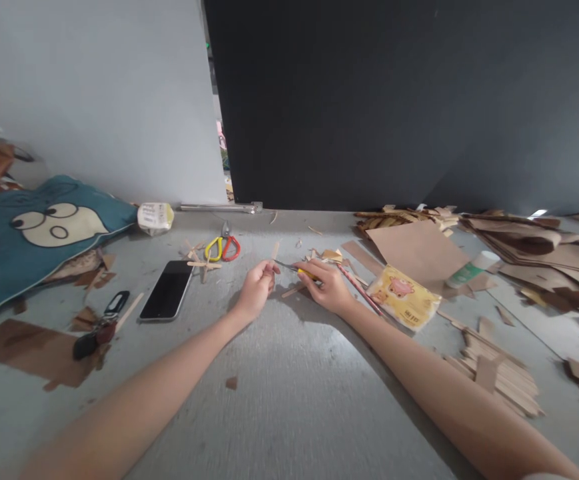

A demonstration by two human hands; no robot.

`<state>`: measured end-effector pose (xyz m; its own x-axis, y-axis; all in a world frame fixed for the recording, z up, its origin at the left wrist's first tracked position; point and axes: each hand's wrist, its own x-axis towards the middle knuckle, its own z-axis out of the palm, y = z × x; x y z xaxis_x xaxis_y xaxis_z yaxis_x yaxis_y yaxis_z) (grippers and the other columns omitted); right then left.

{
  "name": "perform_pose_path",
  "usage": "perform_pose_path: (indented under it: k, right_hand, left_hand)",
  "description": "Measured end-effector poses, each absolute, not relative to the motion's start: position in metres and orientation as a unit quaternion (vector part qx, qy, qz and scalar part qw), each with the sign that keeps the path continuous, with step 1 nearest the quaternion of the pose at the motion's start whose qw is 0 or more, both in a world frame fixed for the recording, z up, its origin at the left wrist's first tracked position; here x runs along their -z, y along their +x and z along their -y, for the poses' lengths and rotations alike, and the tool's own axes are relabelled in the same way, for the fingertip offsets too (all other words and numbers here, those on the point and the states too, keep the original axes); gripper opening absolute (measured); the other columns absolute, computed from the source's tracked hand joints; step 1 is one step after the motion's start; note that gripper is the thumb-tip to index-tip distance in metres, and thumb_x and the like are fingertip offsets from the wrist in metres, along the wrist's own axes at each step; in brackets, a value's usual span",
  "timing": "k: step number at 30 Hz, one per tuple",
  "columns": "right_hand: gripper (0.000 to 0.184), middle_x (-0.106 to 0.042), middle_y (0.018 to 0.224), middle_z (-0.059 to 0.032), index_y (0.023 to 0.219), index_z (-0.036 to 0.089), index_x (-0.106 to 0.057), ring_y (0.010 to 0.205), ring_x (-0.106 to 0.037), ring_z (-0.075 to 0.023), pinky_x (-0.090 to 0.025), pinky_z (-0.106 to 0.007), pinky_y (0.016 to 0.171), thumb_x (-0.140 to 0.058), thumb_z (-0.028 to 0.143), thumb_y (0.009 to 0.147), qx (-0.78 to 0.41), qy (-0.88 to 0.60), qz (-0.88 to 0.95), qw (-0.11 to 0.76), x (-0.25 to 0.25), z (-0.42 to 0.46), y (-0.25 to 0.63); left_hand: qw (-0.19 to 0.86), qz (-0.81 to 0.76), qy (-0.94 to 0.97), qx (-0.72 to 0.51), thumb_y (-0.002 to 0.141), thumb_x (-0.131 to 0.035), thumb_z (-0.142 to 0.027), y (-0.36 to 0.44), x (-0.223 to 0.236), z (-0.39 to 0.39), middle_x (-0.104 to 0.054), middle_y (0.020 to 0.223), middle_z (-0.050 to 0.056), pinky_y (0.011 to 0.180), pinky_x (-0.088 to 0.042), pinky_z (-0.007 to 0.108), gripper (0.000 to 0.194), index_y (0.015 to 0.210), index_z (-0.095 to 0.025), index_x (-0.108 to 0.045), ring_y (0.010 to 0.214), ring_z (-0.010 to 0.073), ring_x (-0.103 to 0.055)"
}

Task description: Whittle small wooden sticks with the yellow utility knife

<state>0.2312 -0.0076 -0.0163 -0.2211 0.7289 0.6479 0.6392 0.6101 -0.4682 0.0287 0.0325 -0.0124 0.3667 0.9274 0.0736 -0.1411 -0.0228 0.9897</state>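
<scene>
My left hand (pixel 256 288) is closed in a pinch around a short wooden craft stick (pixel 276 249), whose pale end sticks up above the fingers. From the right, my right hand (pixel 328 285) grips a yellow-handled craft knife (pixel 308 273). Its thin metal blade (pixel 285 265) points left and reaches the left fingertips; whether it touches the stick cannot be made out. Another craft stick (pixel 293 290) lies on the table under the hands. Beyond the left hand are scissors (pixel 223 247) with one yellow and one red handle, beside a small cluster of crossed sticks (pixel 204 265).
A phone (pixel 166 291), keys (pixel 96 337) and a blue cartoon cushion (pixel 69 223) lie left on the grey table (pixel 269 413). Rightward are a yellow tissue pack (pixel 405 298), a glue stick (pixel 473 269), brown cardboard (pixel 414 247) and piled craft sticks (pixel 506 373). A black panel (pixel 409 107) stands behind.
</scene>
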Motion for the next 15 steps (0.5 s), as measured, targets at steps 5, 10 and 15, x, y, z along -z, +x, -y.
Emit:
perform_pose_path:
  k: [5,10,15]
  right_hand:
    - [0.037,-0.071,0.09,-0.0084,0.119,0.021,-0.071,0.081,-0.068,-0.0206,-0.052,-0.032,0.076,-0.044,0.043,0.108,-0.055,-0.418,0.786,0.451,0.017,0.01,0.228]
    - [0.033,-0.07,0.08,-0.0051,0.094,0.022,-0.07,0.071,-0.064,-0.0193,-0.05,-0.03,0.068,-0.062,0.054,0.098,-0.059,-0.467,0.719,0.512,0.021,0.007,0.221]
    - [0.039,-0.066,0.068,-0.0012,0.077,0.023,-0.064,0.061,-0.058,-0.0162,-0.044,-0.028,0.06,-0.062,0.057,0.096,-0.117,-0.495,0.691,0.513,0.023,0.006,0.21]
  left_hand:
    - [0.585,-0.345,0.603,-0.419,0.091,-0.061,-0.06,0.028,0.009,-0.028,-0.028,0.054,-0.01,0.047,-0.019,0.023,0.04,0.087,-0.02,-0.057,0.046,0.0097,-0.025]
    - [0.519,-0.331,0.69,-0.381,0.095,-0.059,-0.053,0.03,0.008,-0.02,-0.044,0.058,-0.006,0.055,-0.028,0.024,0.034,0.088,-0.02,-0.06,0.054,0.0128,-0.038]
    - [0.467,-0.314,0.762,-0.32,0.097,-0.06,-0.035,0.03,0.01,-0.016,-0.054,0.064,-0.003,0.061,-0.031,0.025,0.018,0.085,-0.022,-0.058,0.06,0.0158,-0.048]
